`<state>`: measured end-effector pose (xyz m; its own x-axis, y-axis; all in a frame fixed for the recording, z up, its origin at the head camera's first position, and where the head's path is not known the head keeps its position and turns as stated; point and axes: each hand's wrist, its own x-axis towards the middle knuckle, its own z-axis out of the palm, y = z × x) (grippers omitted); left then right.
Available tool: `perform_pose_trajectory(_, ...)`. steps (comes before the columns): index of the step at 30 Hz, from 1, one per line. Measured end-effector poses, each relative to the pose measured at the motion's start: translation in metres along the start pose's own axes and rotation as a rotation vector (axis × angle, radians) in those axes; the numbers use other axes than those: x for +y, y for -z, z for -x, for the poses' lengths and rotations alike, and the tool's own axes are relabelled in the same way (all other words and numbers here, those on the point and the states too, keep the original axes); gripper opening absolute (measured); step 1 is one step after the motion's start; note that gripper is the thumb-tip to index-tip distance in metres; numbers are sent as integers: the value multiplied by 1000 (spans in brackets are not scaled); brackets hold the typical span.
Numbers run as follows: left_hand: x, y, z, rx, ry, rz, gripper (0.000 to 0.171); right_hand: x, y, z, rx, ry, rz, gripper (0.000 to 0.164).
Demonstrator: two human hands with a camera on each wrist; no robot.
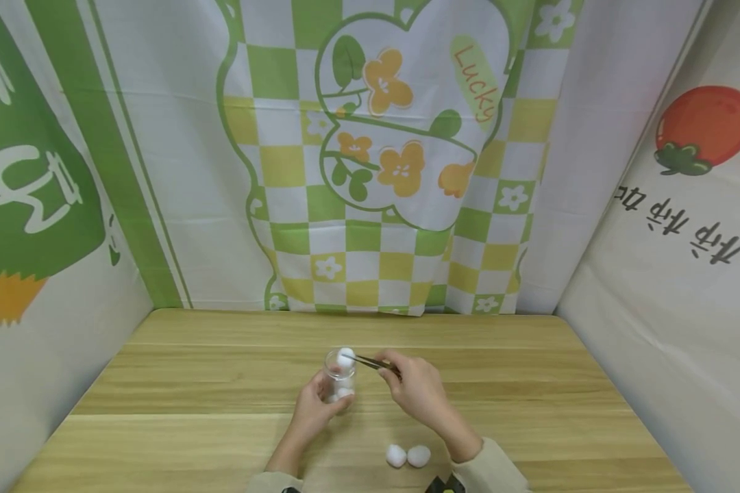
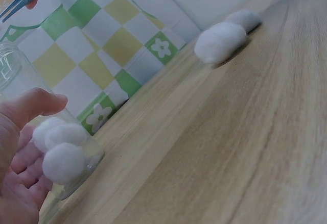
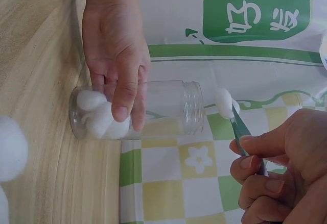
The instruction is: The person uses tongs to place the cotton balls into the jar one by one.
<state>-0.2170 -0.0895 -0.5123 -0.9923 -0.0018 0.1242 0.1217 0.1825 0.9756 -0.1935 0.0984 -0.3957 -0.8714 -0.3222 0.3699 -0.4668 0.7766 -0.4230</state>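
My left hand [image 1: 315, 405] grips a clear glass jar [image 3: 166, 94] standing upright on the wooden table, fingers and thumb around its lower part. Several white cotton balls [image 2: 64, 163] lie at the bottom of the jar. In my right hand [image 1: 421, 388] is a pair of dark tweezers [image 3: 240, 128], pinched between thumb and fingers. Their tips hold one cotton ball [image 3: 224, 103] just above the jar's open mouth, apart from the rim in the right wrist view. The left wrist view shows the tweezers only partly, and that held ball is outside it.
Two loose cotton balls [image 1: 408, 456] lie side by side on the wooden table [image 1: 222, 438], near its front edge and to the right of the jar. A green checked curtain [image 1: 358, 260] hangs behind the table, with printed cloth walls on both sides.
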Motion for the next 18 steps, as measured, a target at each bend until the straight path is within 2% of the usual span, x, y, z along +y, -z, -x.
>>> perform_pose_trajectory(7,2,0,0,19,-13,-7,53,0,-2,-2,4,-5,3,15)
perform_pose_trajectory(18,5,2,3,-6,-19,6,56,3,-8,-3,-14,-11,-22,18)
